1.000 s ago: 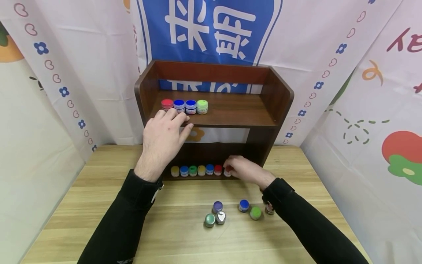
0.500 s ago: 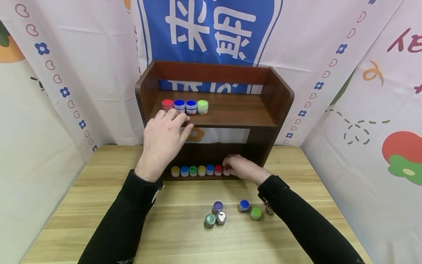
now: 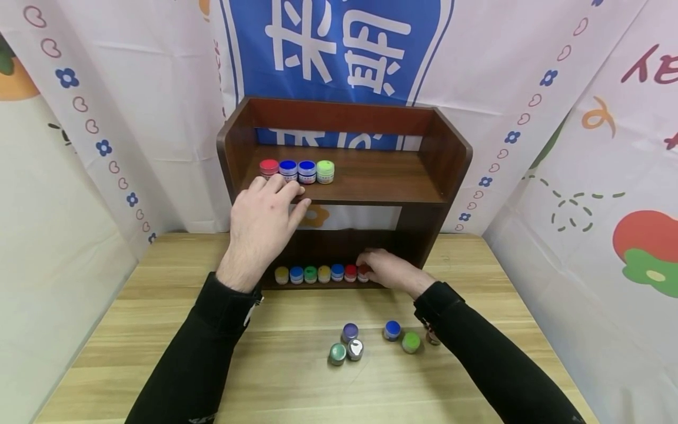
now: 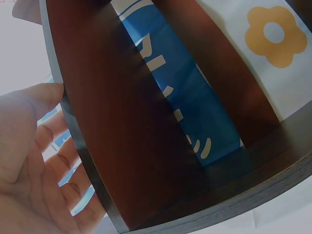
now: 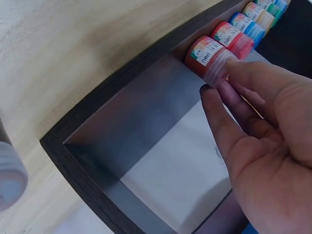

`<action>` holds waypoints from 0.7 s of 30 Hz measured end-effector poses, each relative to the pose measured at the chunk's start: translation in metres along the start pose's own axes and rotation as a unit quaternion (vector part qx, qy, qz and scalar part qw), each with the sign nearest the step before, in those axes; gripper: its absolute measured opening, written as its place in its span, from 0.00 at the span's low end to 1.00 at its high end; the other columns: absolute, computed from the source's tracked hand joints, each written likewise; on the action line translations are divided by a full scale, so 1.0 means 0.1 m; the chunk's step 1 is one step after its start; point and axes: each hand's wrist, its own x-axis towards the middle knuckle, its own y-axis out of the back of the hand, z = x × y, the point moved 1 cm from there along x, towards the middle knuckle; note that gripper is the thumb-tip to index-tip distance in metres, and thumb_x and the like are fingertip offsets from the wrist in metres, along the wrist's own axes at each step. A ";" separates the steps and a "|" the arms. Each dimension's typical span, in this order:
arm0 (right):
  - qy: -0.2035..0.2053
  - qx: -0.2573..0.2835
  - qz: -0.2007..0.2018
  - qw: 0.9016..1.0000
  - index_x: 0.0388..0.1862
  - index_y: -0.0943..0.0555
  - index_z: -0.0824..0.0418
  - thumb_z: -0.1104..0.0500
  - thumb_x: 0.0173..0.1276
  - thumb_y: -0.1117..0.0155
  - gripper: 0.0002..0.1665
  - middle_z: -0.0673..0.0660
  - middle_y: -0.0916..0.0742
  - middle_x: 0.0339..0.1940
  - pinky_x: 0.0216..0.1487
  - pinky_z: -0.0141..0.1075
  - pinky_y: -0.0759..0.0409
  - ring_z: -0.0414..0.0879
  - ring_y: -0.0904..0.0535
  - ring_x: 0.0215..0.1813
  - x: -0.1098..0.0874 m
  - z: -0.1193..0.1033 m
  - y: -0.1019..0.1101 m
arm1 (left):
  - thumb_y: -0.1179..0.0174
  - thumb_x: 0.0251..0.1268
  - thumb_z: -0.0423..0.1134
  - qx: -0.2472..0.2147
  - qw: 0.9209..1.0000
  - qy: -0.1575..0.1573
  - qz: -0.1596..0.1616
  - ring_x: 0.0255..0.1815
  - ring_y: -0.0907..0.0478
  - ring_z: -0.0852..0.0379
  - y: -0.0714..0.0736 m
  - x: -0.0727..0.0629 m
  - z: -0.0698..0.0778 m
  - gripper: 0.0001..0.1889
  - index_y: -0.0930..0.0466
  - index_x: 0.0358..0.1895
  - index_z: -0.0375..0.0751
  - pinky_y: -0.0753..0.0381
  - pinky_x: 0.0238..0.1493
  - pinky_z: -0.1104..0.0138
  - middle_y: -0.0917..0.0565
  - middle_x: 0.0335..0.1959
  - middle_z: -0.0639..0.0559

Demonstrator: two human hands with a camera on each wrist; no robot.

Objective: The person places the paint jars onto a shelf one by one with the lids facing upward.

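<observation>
A dark brown two-tier wooden shelf [image 3: 381, 176] stands at the back of the table. My left hand [image 3: 265, 221] holds the front edge of its upper board, thumb at the edge and fingers over the top, as the left wrist view shows. On the lower board, my right hand [image 3: 394, 272] pinches a brownish-red paint jar [image 5: 202, 56] by its clear lower part. That jar is at the right end of a row, beside a red paint jar [image 5: 234, 40]. Further left in the row are blue, yellow and green jars, including a green jar [image 3: 309, 274].
The upper board bears a red jar [image 3: 268, 167], two blue jars and a light green jar [image 3: 325, 171]. On the table [image 3: 296, 383] stand several more jars, among them a purple jar [image 3: 349, 333] and a green jar [image 3: 411, 342]. One jar is partly hidden by the right sleeve.
My right hand has shifted slightly left with the brownish-red jar, bringing it closer to the red jar. The left hand stays in place on the shelf.
</observation>
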 end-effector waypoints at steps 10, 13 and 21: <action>0.010 -0.006 0.014 1.000 0.69 0.11 0.65 0.66 0.85 0.26 0.18 0.64 0.07 0.66 0.72 0.55 0.08 0.60 0.09 0.69 -0.21 -0.08 0.14 | 0.34 0.91 0.58 0.000 1.000 -0.002 0.003 0.59 0.15 0.37 0.00 0.00 0.00 0.20 0.10 0.66 0.47 0.08 0.54 0.46 0.09 0.58 0.42; -0.006 0.003 0.003 1.000 0.70 0.12 0.66 0.67 0.84 0.26 0.19 0.64 0.08 0.67 0.73 0.55 0.08 0.59 0.09 0.69 -0.30 -0.15 0.18 | 0.34 0.91 0.58 0.002 1.000 -0.002 0.002 0.59 0.15 0.37 0.00 0.00 0.00 0.20 0.10 0.66 0.47 0.08 0.54 0.46 0.09 0.58 0.42; -0.029 0.023 -0.016 0.999 0.73 0.12 0.65 0.65 0.85 0.25 0.21 0.65 0.08 0.70 0.75 0.55 0.08 0.60 0.10 0.72 -0.53 -0.21 0.19 | 0.34 0.91 0.58 0.001 1.000 -0.001 0.000 0.59 0.15 0.37 0.00 0.00 0.00 0.20 0.10 0.67 0.47 0.08 0.54 0.46 0.09 0.58 0.41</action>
